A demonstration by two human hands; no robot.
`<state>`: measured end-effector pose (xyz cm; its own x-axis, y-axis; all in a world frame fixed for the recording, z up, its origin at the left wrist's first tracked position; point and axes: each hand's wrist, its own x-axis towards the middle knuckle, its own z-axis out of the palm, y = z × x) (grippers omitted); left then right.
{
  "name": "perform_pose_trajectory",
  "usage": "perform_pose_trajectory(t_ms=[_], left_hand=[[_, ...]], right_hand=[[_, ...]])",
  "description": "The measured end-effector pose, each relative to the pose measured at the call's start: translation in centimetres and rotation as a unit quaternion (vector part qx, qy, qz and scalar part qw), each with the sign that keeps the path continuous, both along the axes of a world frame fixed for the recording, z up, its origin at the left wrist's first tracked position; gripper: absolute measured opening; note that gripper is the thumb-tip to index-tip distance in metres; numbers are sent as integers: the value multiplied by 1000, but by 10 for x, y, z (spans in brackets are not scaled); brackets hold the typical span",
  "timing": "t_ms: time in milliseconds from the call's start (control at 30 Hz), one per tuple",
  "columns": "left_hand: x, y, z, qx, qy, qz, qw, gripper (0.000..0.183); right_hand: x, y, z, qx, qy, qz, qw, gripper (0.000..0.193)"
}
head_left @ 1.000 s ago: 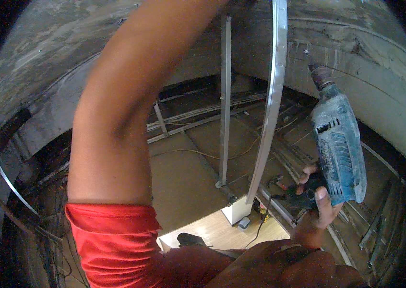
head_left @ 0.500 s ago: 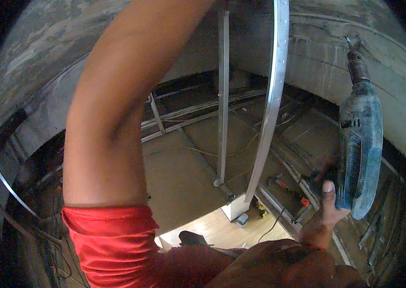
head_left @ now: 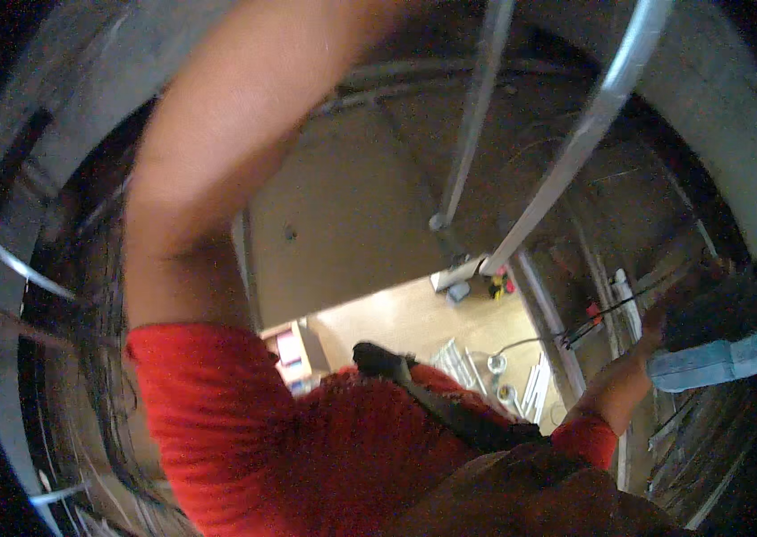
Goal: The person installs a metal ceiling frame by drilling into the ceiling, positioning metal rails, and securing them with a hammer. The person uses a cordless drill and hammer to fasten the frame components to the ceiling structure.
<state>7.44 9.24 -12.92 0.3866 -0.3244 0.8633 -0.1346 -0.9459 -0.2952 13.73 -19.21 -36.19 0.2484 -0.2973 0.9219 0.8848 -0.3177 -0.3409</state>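
Note:
My right hand [head_left: 650, 347] is wrapped round the handle of a blue and black power drill [head_left: 714, 361] at the right, held away from my body. The drill now lies on its side, its front end toward the right rim, and motion blurs it; its bit does not show. My left arm [head_left: 208, 134] reaches up across the upper left, and its hand is beyond the top edge. Two upright metal profiles, a thinner one [head_left: 474, 125] and a brighter one [head_left: 575, 154], stand between my left arm and the drill.
Below me a rectangular opening shows a light wood floor [head_left: 396, 313] with white strips [head_left: 535, 387], tape-like rolls and a yellow and red tool [head_left: 501, 286]. A brown ceiling board [head_left: 343, 206] borders it. Cables [head_left: 611, 309] and metal rails lie at the right; concrete walls surround the space.
My right hand has swung the drill from upright to lying sideways, farther right. The view has tipped downward, so more of the floor opening shows. My left arm stays raised.

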Motion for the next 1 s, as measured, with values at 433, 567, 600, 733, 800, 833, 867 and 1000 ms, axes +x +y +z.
perform_pose_trajectory(t_ms=[433,567,600,733,800,833,867,1000], left_hand=[[-8,277,-422,-405,364,182,819,17],[-56,390,-504,-385,365,388,754,23],[-69,402,-515,-344,387,419,746,25],[-85,419,-539,-91,436,394,804,20],[-94,433,-585,-284,361,424,781,24],[-94,437,-602,-442,296,433,728,28],[-87,439,-604,-448,304,430,722,29],[-53,397,-563,-493,366,362,701,32]], right_hand=[[52,-35,-25,14,-18,-62,998,62],[72,-38,-30,20,-11,-60,998,62],[70,-42,-26,19,-10,-60,998,62],[60,-47,-27,20,-3,-76,997,61],[70,-43,-25,22,-2,-51,998,61],[76,-41,-25,23,-2,-37,999,61],[77,-40,-27,23,-2,-37,999,61],[64,-46,-37,14,8,-63,998,61]])
